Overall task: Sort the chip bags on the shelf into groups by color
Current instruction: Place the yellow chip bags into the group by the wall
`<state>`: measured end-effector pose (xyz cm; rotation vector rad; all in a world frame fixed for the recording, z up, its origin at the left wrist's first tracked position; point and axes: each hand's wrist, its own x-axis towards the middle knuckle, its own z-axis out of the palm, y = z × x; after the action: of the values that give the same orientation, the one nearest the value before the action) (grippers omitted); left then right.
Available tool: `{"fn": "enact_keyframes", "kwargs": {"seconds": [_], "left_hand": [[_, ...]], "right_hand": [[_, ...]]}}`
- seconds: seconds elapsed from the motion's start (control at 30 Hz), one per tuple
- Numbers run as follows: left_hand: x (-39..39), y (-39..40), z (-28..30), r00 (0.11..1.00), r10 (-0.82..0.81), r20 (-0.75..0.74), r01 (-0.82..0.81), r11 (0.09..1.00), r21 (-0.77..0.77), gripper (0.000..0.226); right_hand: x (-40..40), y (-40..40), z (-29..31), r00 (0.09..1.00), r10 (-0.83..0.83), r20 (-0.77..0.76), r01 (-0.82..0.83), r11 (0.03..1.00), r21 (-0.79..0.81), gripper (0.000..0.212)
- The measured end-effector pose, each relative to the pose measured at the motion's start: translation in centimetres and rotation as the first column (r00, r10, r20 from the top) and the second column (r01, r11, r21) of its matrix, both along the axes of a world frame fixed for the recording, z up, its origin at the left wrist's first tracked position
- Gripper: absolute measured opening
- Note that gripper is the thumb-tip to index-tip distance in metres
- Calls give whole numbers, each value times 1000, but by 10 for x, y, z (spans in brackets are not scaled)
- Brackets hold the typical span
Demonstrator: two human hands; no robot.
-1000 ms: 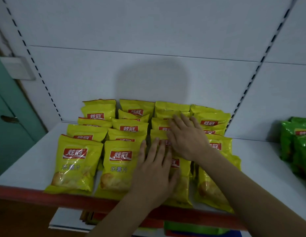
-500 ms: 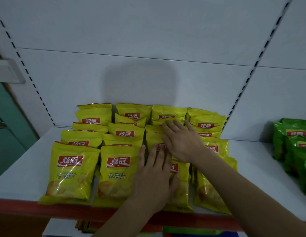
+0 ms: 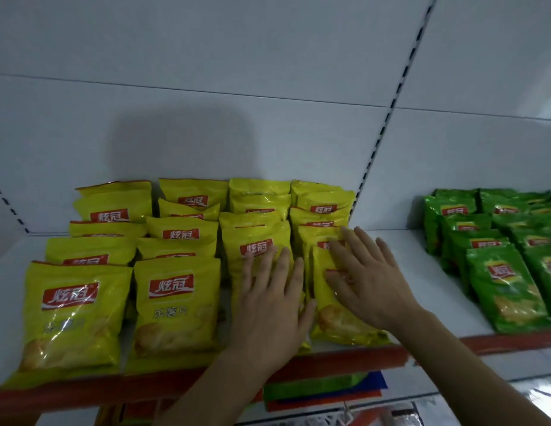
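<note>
On the white shelf [image 3: 421,272], both hands lie flat with straight fingers, gripping nothing: left hand [image 3: 272,305] on the third column of yellow chip bags [image 3: 176,302], right hand [image 3: 368,281] on the fourth. Bags lie lengthwise front-to-back, logos rearward; green chip bags [image 3: 508,290] sit well apart, rightward.

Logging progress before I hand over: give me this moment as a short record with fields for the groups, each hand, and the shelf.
yellow group: yellow chip bags in four overlapping columns on the left part of the shelf
green group: green chip bags in overlapping rows at the right, apart from the yellow ones
left hand: left hand flat, fingers straight, on the third yellow column
right hand: right hand flat, fingers spread, on the fourth yellow column
shelf: white shelf with a red front edge, bare strip between the groups
mixing: none seen
</note>
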<state>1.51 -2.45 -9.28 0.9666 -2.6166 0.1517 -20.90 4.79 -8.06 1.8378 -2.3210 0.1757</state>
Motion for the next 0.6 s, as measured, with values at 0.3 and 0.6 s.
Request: {"fn": "enact_keyframes", "kwargs": {"seconds": [0.3,0.6], "left_hand": [[-32,33,-8,998,-17,54,17,1000,0,68],[-61,54,-15,981,167,102,-166,986,-19,78]], "right_hand": [[-3,11,-9,997,71,-18,-71,997,-13,64],[-42,-47,6,969,245,-30,-246,968,-43,69]]}}
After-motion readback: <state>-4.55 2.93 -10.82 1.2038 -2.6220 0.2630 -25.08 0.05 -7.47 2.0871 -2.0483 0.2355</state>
